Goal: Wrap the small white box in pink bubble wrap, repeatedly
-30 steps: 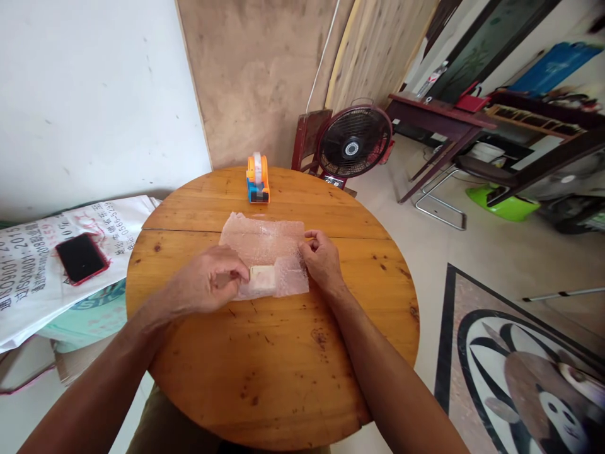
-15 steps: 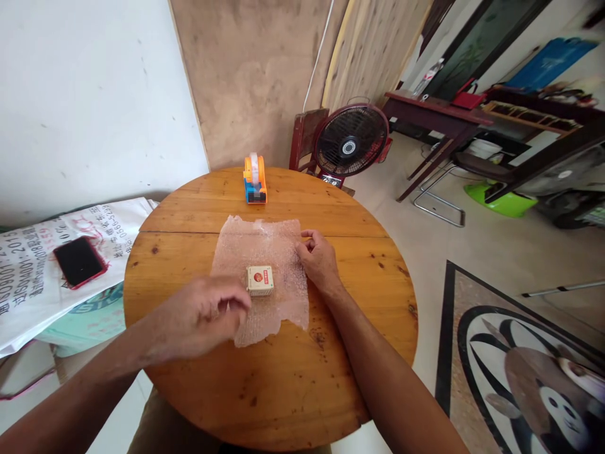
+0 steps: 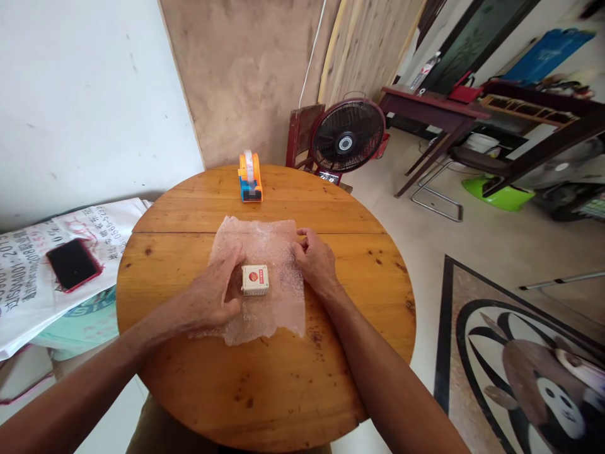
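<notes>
A sheet of pinkish bubble wrap point(image 3: 278, 312) lies spread on the round wooden table point(image 3: 265, 391). On its middle rests a small cream box point(image 3: 255, 280) with a red round print. My left hand point(image 3: 215, 290) is on the left part of the sheet, thumb and fingers apart, just left of the box with nothing held. At the sheet's upper right edge, my right hand point(image 3: 314, 258) pinches the bubble wrap between thumb and fingers.
An orange and blue tape dispenser point(image 3: 250, 176) stands at the table's far side. Left of the table, a phone point(image 3: 74, 265) lies on a white printed sack point(image 3: 28, 252). A fan point(image 3: 347, 135) stands behind the table, near a dark red desk point(image 3: 435, 107).
My left hand has turned and opened, coming down onto the sheet beside the box. My right hand keeps its place at the edge. The view has shifted slightly.
</notes>
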Tool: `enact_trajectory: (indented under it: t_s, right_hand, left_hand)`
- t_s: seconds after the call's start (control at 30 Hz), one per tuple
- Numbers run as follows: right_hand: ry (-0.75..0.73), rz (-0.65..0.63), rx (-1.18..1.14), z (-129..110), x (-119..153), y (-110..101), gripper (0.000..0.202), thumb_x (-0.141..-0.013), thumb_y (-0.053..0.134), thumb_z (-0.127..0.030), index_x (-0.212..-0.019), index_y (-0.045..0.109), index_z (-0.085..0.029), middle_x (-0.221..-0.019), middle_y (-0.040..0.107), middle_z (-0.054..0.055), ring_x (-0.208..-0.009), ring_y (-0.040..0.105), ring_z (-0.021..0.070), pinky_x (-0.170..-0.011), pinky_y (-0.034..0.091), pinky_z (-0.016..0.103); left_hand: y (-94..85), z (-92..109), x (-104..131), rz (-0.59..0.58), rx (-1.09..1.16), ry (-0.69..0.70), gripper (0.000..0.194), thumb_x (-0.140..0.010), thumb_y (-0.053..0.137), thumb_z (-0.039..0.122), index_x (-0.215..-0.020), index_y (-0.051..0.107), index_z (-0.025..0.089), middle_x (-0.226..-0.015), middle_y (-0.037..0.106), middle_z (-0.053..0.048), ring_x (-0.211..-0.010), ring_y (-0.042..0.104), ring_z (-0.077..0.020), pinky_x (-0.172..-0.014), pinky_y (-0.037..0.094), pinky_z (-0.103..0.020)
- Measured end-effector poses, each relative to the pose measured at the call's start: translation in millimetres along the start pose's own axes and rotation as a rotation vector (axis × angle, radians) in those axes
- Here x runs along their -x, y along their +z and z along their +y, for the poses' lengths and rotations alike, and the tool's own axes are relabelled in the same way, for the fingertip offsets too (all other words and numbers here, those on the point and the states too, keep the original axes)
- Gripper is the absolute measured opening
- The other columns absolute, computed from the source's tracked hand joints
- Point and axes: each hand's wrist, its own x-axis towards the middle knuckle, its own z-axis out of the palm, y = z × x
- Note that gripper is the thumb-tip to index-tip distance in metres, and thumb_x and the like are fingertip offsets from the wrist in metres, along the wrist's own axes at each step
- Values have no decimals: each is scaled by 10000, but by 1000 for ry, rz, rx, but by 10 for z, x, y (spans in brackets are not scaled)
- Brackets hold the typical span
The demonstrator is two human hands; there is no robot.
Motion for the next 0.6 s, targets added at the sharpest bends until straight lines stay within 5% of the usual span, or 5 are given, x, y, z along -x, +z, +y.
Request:
enact_trajectory:
  t_s: [0.37,0.6]
  right_hand:
    - [-7,-7,148,19,-15,59,363,-930,496,-269,-1282,570,-215,-978,758,61,-916,678,236,-738,447,309]
    - [-31,-6,223,19,-3,63,374,-925,518,-300,-1286,559,-210,-983,747,59,-890,673,234,-713,434,313]
  left_hand:
    - [-76,60,-120,-110,-225,-47,834,-679,692,295,-1414,321,164,-1302,563,-161,-1232,530,-377,-1012,455,-529]
    - [-176,109,-147,-135,-241,-54,922,-723,697,378,-1497,260,132,-1447,479,-201,-1327,470,-402,-1061,429,-544]
